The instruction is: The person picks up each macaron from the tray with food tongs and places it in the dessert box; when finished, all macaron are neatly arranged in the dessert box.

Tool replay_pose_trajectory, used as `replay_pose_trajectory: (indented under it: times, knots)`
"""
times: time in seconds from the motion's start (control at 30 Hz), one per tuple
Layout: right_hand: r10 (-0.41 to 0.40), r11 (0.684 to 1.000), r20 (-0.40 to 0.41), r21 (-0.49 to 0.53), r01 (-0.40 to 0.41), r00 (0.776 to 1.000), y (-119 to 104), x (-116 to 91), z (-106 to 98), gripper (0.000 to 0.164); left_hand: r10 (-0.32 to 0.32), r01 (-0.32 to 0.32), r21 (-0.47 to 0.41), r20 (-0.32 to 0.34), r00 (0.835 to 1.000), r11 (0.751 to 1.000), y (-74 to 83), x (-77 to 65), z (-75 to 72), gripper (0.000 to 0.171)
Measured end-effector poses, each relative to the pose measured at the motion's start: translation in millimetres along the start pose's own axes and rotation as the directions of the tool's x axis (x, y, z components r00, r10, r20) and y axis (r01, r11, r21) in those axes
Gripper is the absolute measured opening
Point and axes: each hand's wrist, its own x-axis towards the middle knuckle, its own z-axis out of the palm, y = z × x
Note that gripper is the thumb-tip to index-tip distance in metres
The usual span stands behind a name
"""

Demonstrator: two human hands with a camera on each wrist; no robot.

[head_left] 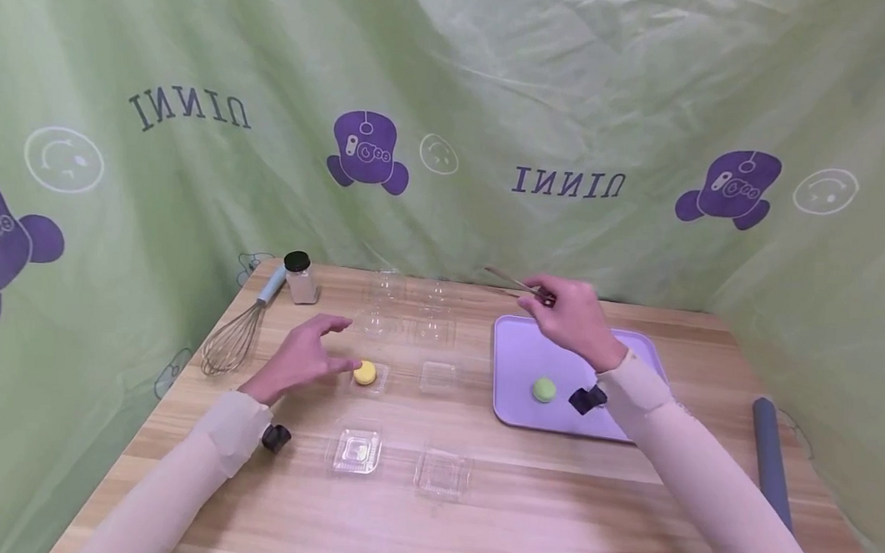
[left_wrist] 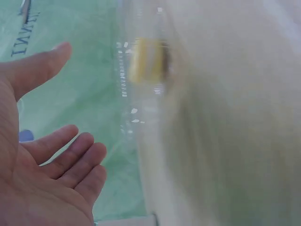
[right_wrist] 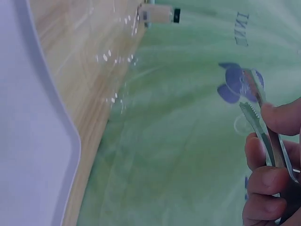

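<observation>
My left hand [head_left: 301,358] is held over the left of the table, thumb and fingers spread with nothing between them. Just beyond its thumb, a yellow macaron [head_left: 365,373] sits in a small clear plastic box [head_left: 381,380]. In the left wrist view the same macaron [left_wrist: 146,61] is blurred and apart from the fingers. My right hand [head_left: 571,317] grips metal tongs [head_left: 513,280] above the back of a purple tray [head_left: 509,414]. Their serrated tips stand apart, holding nothing, in the right wrist view. A green macaron [head_left: 544,390] lies on the tray.
More clear plastic boxes [head_left: 358,451] stand in rows mid-table, with domed clear lids [head_left: 434,330] behind. A whisk [head_left: 236,337] and a black-capped jar [head_left: 302,282] occupy the back left. A grey-blue roll [head_left: 771,461] lies along the right edge. Green curtain [head_left: 467,86] surrounds the table.
</observation>
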Motion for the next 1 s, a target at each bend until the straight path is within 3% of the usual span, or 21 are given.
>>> replay_pose_trajectory:
  times: [0.2,0.33,0.47,0.7,1.0]
  knots:
    - [0.133,0.991,-0.030,-0.027,-0.134,0.991,21,-12,-23,0.023,0.076,-0.077,0.020,0.012,0.997,0.997,28.1,9.8,2.5,0.084]
    - [0.240,0.969,-0.036,-0.042,-0.241,0.970,36,-18,-36,0.023,0.130,-0.133,0.032,0.069,0.989,0.991,51.6,19.8,14.2,0.085]
    - [0.323,0.943,-0.053,-0.064,-0.326,0.945,53,-26,-46,0.024,0.145,-0.152,0.043,0.136,0.980,0.987,69.2,29.2,28.6,0.087]
    - [0.415,0.901,-0.077,-0.104,-0.421,0.907,79,-43,-63,0.028,0.141,-0.153,0.029,0.250,0.958,0.988,78.8,43.1,52.1,0.088]
    - [0.525,0.840,-0.047,-0.134,-0.526,0.850,108,-67,-70,0.035,0.125,-0.147,0.048,0.312,0.942,0.988,80.7,50.3,69.1,0.090]
